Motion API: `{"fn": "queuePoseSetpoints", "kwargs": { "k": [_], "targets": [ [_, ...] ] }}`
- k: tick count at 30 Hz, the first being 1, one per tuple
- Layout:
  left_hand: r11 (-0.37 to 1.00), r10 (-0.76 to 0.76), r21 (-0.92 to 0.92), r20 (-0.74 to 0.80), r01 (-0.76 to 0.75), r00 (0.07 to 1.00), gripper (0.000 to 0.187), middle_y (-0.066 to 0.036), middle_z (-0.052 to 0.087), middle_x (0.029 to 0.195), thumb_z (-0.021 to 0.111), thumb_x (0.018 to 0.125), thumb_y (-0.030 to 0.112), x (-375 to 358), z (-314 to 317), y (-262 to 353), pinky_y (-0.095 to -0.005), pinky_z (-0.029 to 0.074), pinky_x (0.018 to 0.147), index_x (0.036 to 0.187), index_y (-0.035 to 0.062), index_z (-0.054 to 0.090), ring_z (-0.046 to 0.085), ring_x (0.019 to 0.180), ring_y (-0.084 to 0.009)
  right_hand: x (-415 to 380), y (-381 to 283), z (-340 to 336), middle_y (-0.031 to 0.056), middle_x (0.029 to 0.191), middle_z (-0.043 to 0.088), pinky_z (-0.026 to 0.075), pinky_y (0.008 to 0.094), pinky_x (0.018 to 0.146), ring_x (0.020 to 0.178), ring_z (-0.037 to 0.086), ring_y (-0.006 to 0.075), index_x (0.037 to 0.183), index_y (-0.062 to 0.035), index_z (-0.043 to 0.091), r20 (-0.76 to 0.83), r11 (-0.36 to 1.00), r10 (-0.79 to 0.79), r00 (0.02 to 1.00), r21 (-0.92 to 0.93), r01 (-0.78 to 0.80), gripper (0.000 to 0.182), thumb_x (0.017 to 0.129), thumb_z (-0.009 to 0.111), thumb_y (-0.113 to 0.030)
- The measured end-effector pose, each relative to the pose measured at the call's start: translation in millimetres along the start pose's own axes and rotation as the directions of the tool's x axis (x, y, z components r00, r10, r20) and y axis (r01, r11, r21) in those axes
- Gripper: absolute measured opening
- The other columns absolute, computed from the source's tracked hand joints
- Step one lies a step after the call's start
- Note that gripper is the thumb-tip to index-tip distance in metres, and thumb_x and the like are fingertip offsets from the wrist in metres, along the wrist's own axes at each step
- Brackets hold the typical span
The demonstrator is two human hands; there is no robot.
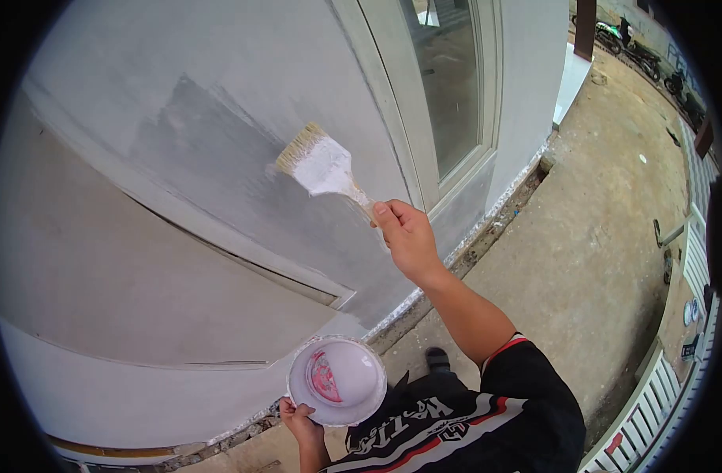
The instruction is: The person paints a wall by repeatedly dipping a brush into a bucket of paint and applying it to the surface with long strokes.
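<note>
- Right hand (407, 236), fingers wrapped round the brush (320, 164), bristles against the grey wall (219, 158): mid-stroke painting, I'd say.
- Left hand (299, 422) grips the paint bowl (336, 380); a reload looks due next.

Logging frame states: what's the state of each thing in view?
Brush: paint-coated, bristles against the wall, held by the right hand.
Bowl: upright, white paint inside, held at the rim by the left hand.
Wall: partly painted, grey patch showing.
Window: shut.

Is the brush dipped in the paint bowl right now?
No, the right hand holds the brush up against the wall, well above the bowl in the left hand.
</note>
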State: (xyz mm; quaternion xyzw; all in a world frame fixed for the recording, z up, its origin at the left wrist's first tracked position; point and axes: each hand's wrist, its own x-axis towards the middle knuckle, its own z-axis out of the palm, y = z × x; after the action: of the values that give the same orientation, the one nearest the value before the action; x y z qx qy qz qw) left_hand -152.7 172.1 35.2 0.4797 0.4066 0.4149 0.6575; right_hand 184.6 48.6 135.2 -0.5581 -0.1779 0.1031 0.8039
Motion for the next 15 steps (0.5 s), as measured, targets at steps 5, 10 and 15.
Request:
{"fn": "queuePoseSetpoints", "kwargs": {
  "k": [5,10,15],
  "targets": [
    [0.999,0.025,-0.021,-0.041,-0.026,0.999,0.024,0.000,0.042,0.059,0.044,0.048,-0.011,7.3,-9.6,-3.2,-0.0214,0.031,0.047,0.062,0.0076,0.036,0.038,0.050,-0.0087,-15.0,116.7,-24.3,0.0008,0.052,0.043,0.033,0.0262,0.049,0.052,0.040,0.0096,0.069,0.0008,0.057,-0.180,0.915,-0.037,0.983,-0.402,-0.039,0.038,0.088,0.052,-0.031],
    [0.999,0.053,-0.006,-0.030,-0.053,0.998,0.026,0.002,0.040,0.059,0.046,0.049,-0.012,34.5,-29.0,-16.6,-0.0210,0.031,0.046,0.062,0.0080,0.035,0.037,0.051,-0.0075,-26.1,238.4,-56.2,0.0137,0.063,0.059,0.041,0.0340,0.057,0.057,0.053,0.0191,0.070,0.0047,0.059,-0.315,0.698,0.044,0.948,-0.669,-0.255,0.037,0.085,0.053,-0.029],
    [0.998,0.048,-0.037,-0.058,-0.050,0.997,0.027,0.002,0.038,0.059,0.047,0.049,-0.012,41.9,-46.5,-11.0,-0.0210,0.030,0.045,0.061,0.0085,0.034,0.035,0.050,-0.0073,-2.9,190.3,-12.5,0.0093,0.056,0.055,0.038,0.0330,0.049,0.049,0.048,0.0185,0.070,0.0056,0.058,-0.416,0.818,0.076,0.906,-0.494,-0.296,0.037,0.085,0.053,-0.028]
  ]
}}
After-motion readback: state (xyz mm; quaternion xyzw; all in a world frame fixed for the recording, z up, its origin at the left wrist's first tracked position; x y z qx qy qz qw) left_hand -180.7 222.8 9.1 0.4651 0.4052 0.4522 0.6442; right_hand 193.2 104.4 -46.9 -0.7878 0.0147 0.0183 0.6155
